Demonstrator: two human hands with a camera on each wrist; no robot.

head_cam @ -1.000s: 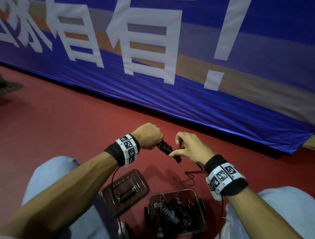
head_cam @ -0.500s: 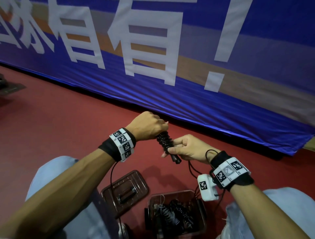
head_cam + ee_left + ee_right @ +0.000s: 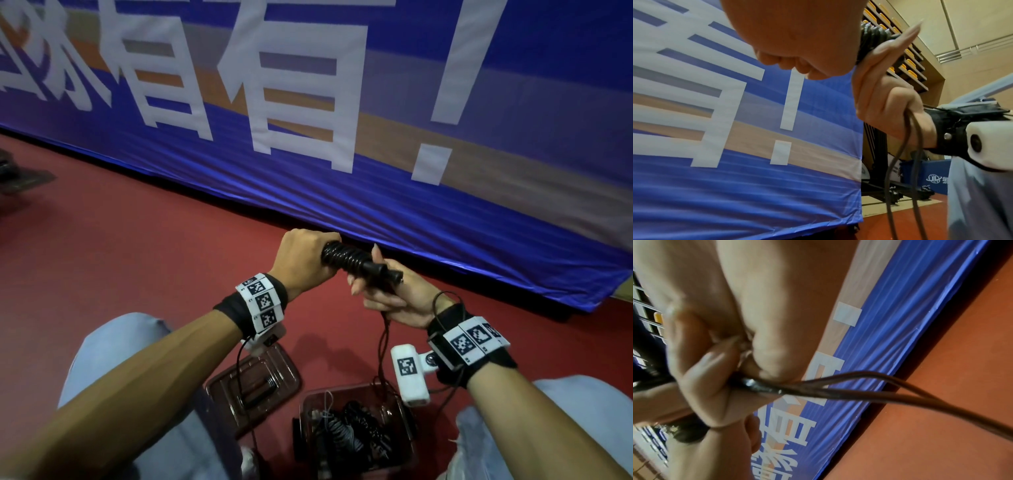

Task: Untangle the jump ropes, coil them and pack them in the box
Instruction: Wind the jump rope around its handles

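Observation:
A black jump rope bundle (image 3: 356,262), cord wound in tight turns round its handles, is held above the red floor. My left hand (image 3: 308,260) grips its upper left end in a fist. My right hand (image 3: 376,287) lies palm up under the lower right end, fingers curled round the handle tip and the loose cord (image 3: 382,342), which hangs in two strands toward the box. In the left wrist view the wound cord (image 3: 873,39) shows between both hands. In the right wrist view the fingers (image 3: 711,382) close on the cord strands (image 3: 890,386).
A clear brown box (image 3: 407,421) stands on the floor between my knees, with coiled ropes (image 3: 346,435) inside. Its lid (image 3: 284,373) lies to its left with a small dark object on it. A blue banner (image 3: 342,192) hangs along the floor's far edge.
Both hands have lifted the bundle farther from me. The bundle has tipped from steeply slanted toward level, and my right hand has turned palm up beneath it.

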